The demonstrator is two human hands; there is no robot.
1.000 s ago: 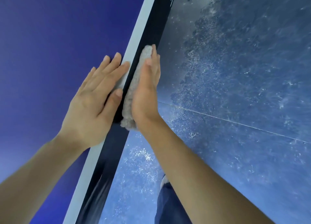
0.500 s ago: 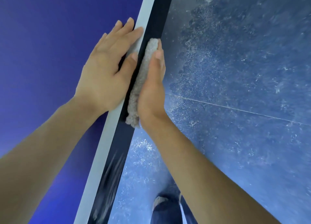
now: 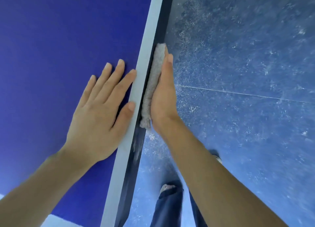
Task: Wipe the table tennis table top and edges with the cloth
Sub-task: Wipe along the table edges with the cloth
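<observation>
scuffed blue floor (image 3: 238,141) fills the right side, flecked with pale marks and crossed by a thin pale seam (image 3: 238,92). nearest, below the arms, a leg (image 3: 168,208) in dark trousers and a shoe toe (image 3: 166,187) stand on it. the bench top (image 3: 51,39) is deep blue, with a pale stripe (image 3: 144,56) along its rim and a dark side edge (image 3: 164,13) dropping from that. low on the side edge, near the leg, pale smears (image 3: 136,146) show. the left hand (image 3: 102,111) lies flat on the bench top, fingers straight and a little spread, forefinger and thumb tips touching the stripe. just across the stripe, the right hand (image 3: 163,97) stands on its side, fingers straight and pressed together, pushing the cloth (image 3: 153,83) against the side edge. the cloth is grey and nubbly, folded into a long narrow pad that runs along the side edge. its far end pokes out past the fingertips, its near end past the heel of the hand, and the hand hides its outer face. beyond it the stripe and side edge run on to the top of the view.
</observation>
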